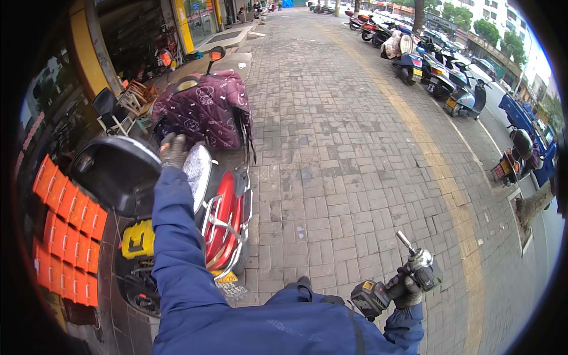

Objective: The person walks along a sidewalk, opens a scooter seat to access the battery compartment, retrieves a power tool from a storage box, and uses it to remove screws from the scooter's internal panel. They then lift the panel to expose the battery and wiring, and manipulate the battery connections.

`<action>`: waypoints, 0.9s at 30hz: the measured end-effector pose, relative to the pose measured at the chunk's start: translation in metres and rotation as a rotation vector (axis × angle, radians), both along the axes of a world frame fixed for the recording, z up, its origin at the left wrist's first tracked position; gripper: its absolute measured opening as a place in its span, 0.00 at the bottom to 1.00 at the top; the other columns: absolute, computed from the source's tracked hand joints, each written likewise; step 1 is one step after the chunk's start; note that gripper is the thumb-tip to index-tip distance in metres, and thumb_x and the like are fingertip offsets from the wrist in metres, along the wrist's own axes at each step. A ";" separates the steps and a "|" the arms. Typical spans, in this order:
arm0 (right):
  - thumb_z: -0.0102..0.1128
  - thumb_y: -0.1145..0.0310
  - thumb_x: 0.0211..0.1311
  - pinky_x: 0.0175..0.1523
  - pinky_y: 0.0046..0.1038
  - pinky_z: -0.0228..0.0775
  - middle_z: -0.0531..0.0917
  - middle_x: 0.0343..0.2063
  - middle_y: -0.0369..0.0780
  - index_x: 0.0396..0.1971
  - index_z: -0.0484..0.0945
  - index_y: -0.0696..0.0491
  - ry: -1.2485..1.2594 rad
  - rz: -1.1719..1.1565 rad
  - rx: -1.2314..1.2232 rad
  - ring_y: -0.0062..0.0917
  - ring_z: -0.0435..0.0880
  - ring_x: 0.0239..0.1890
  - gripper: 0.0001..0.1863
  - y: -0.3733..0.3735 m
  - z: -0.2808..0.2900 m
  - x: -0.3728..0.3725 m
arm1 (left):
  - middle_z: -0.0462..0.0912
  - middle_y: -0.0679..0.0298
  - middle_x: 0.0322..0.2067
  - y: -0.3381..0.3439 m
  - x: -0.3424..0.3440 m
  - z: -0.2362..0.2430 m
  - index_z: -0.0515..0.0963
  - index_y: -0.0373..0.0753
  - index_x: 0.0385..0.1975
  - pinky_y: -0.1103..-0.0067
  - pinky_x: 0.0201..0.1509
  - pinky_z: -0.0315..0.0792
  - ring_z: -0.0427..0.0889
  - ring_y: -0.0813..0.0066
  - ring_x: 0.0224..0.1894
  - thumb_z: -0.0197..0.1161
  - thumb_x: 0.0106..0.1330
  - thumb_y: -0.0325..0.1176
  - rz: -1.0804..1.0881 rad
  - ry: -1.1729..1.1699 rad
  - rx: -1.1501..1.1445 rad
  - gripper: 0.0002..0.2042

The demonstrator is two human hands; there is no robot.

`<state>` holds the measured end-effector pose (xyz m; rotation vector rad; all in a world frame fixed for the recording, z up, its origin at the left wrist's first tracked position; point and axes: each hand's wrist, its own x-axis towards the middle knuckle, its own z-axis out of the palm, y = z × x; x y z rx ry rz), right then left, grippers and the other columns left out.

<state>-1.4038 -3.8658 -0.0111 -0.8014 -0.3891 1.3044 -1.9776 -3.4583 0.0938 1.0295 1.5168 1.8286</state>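
Note:
My right hand, in a dark glove, is closed round the handle of a cordless impact wrench. A long socket points forward from the wrench, and its battery hangs on the left. My left hand, also gloved, reaches forward with its fingers stretched out, nothing visible in them. It is by the silvery-covered seat of a red scooter; whether it touches the seat I cannot tell. A patterned maroon quilted cover drapes the scooter's front. Left of the hand is a large black plastic shell.
Orange drawers stand at the left, beside a yellow case and dark tools. Chairs are by the shopfront. Parked scooters line the right of the brick pavement, with a tree trunk nearer me.

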 end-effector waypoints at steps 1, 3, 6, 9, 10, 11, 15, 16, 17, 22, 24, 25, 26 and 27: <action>0.69 0.65 0.42 0.35 0.36 0.73 0.75 0.28 0.37 0.41 0.68 0.55 0.000 0.001 -0.024 0.28 0.78 0.30 0.25 -0.001 0.002 -0.002 | 0.73 0.57 0.45 -0.006 -0.020 0.003 0.66 0.42 0.52 0.73 0.40 0.71 0.74 0.67 0.42 0.66 0.51 0.38 0.060 -0.085 -0.042 0.27; 0.69 0.66 0.42 0.35 0.37 0.73 0.76 0.29 0.37 0.43 0.68 0.56 0.004 -0.008 -0.023 0.29 0.78 0.30 0.27 -0.002 0.011 -0.009 | 0.71 0.57 0.47 -0.024 -0.058 0.006 0.63 0.43 0.54 0.68 0.42 0.71 0.73 0.65 0.44 0.65 0.52 0.39 0.079 -0.188 -0.002 0.29; 0.69 0.66 0.41 0.35 0.36 0.73 0.76 0.26 0.38 0.42 0.68 0.57 -0.006 -0.014 0.004 0.30 0.78 0.28 0.27 0.006 0.036 -0.020 | 0.71 0.54 0.48 -0.046 -0.104 0.011 0.63 0.39 0.55 0.68 0.49 0.67 0.70 0.62 0.49 0.64 0.50 0.49 0.385 0.109 -0.181 0.34; 0.69 0.67 0.41 0.32 0.38 0.74 0.75 0.31 0.36 0.38 0.67 0.50 0.004 0.000 -0.027 0.29 0.78 0.29 0.23 0.023 0.049 -0.018 | 0.71 0.48 0.48 -0.061 -0.128 0.004 0.62 0.28 0.54 0.73 0.55 0.63 0.71 0.57 0.50 0.57 0.48 0.63 0.673 0.486 -0.394 0.44; 0.69 0.67 0.40 0.31 0.38 0.74 0.74 0.32 0.36 0.37 0.66 0.49 0.035 0.003 -0.045 0.29 0.78 0.28 0.24 0.033 0.041 -0.015 | 0.70 0.48 0.50 -0.069 -0.140 0.001 0.62 0.30 0.55 0.72 0.55 0.64 0.69 0.57 0.52 0.58 0.47 0.64 0.736 0.470 -0.463 0.44; 0.69 0.67 0.39 0.31 0.37 0.74 0.75 0.29 0.37 0.38 0.66 0.49 0.018 -0.042 -0.046 0.29 0.78 0.27 0.24 0.037 0.030 -0.011 | 0.68 0.48 0.52 -0.081 -0.152 -0.004 0.62 0.33 0.55 0.71 0.55 0.64 0.68 0.56 0.54 0.58 0.45 0.65 0.812 0.461 -0.541 0.45; 0.65 0.66 0.43 0.34 0.34 0.73 0.76 0.22 0.40 0.38 0.69 0.54 0.060 -0.037 -0.014 0.31 0.78 0.26 0.20 0.042 -0.077 0.046 | 0.72 0.48 0.48 -0.146 -0.171 -0.102 0.66 0.34 0.53 0.70 0.51 0.68 0.74 0.55 0.48 0.58 0.44 0.67 0.935 0.427 -0.327 0.44; 0.65 0.66 0.44 0.34 0.34 0.73 0.76 0.22 0.40 0.37 0.70 0.54 0.079 -0.030 -0.023 0.31 0.78 0.26 0.20 0.045 -0.107 0.063 | 0.69 0.52 0.51 -0.156 -0.179 -0.119 0.67 0.37 0.53 0.70 0.55 0.65 0.70 0.57 0.52 0.61 0.47 0.59 1.117 0.549 -0.376 0.37; 0.65 0.66 0.43 0.33 0.34 0.73 0.76 0.22 0.40 0.37 0.69 0.53 0.088 -0.031 -0.053 0.31 0.78 0.26 0.20 0.046 -0.134 0.081 | 0.69 0.53 0.51 -0.186 -0.185 -0.140 0.69 0.39 0.52 0.70 0.56 0.64 0.70 0.58 0.52 0.63 0.48 0.56 1.190 0.665 -0.384 0.34; 0.65 0.66 0.42 0.35 0.36 0.73 0.77 0.21 0.40 0.36 0.70 0.54 0.105 0.025 -0.196 0.31 0.77 0.24 0.20 0.085 -0.179 0.187 | 0.74 0.54 0.44 -0.277 -0.168 -0.191 0.74 0.40 0.45 0.69 0.51 0.68 0.73 0.59 0.47 0.64 0.49 0.54 1.360 0.505 -0.512 0.28; 0.66 0.66 0.41 0.35 0.35 0.73 0.77 0.21 0.39 0.36 0.70 0.54 0.093 0.003 -0.218 0.30 0.77 0.25 0.20 0.110 -0.179 0.217 | 0.75 0.54 0.43 -0.280 -0.146 -0.201 0.75 0.40 0.44 0.69 0.50 0.68 0.74 0.60 0.46 0.64 0.49 0.53 1.413 0.486 -0.515 0.27; 0.66 0.66 0.41 0.35 0.35 0.73 0.77 0.22 0.39 0.36 0.71 0.54 0.091 0.007 -0.204 0.30 0.77 0.25 0.20 0.122 -0.177 0.233 | 0.76 0.55 0.42 -0.278 -0.131 -0.209 0.75 0.40 0.43 0.69 0.49 0.69 0.75 0.60 0.45 0.64 0.49 0.53 1.437 0.473 -0.525 0.26; 0.67 0.66 0.41 0.35 0.35 0.73 0.77 0.22 0.39 0.36 0.71 0.54 0.095 0.022 -0.193 0.30 0.77 0.26 0.20 0.127 -0.173 0.249 | 0.76 0.55 0.41 -0.272 -0.118 -0.216 0.75 0.40 0.42 0.68 0.49 0.69 0.75 0.60 0.44 0.64 0.49 0.53 1.436 0.470 -0.534 0.26; 0.67 0.66 0.41 0.35 0.35 0.73 0.77 0.22 0.39 0.36 0.71 0.55 0.090 0.021 -0.202 0.30 0.77 0.26 0.21 0.139 -0.170 0.262 | 0.77 0.55 0.40 -0.262 -0.106 -0.220 0.76 0.40 0.42 0.68 0.48 0.69 0.76 0.60 0.44 0.64 0.49 0.53 1.441 0.460 -0.525 0.25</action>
